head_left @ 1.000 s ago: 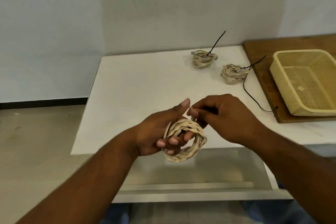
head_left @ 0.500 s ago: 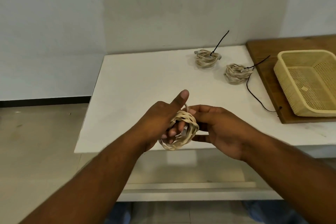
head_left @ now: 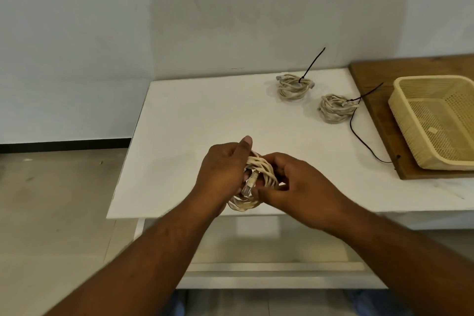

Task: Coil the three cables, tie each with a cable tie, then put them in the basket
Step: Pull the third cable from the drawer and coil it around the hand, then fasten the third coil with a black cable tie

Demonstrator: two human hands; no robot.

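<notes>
Cable (head_left: 259,174), the third one, sits coiled between both hands above the near edge of the table (head_left: 205,110). A second ago its loops hung wide round the left fingers while the right hand pinched the loose end up by the left thumb. Now the loops are squeezed into a tighter bundle and the plug (head_left: 248,185) points down across the coil's middle, so the end looks laid in, not mid-wind.

The left hand (head_left: 220,174) grips the coil from its left, thumb sticking up, the other fingers curled in and mostly hidden. The right hand (head_left: 297,187) has closed in from the right, its fingers curled round the loops on that side.

I judge the coiling done and the tying next. The far coil (head_left: 293,86) and near coil (head_left: 336,108) lie at the back of the table, each with a black tie sticking out. A loose black tie (head_left: 359,136) runs from beside the near coil to the edge of the board (head_left: 372,77), probably the one for this cable. The right hand would have to let go to fetch it, and the left alone must keep the loops from springing open. No coil is in the basket (head_left: 410,126) yet
</notes>
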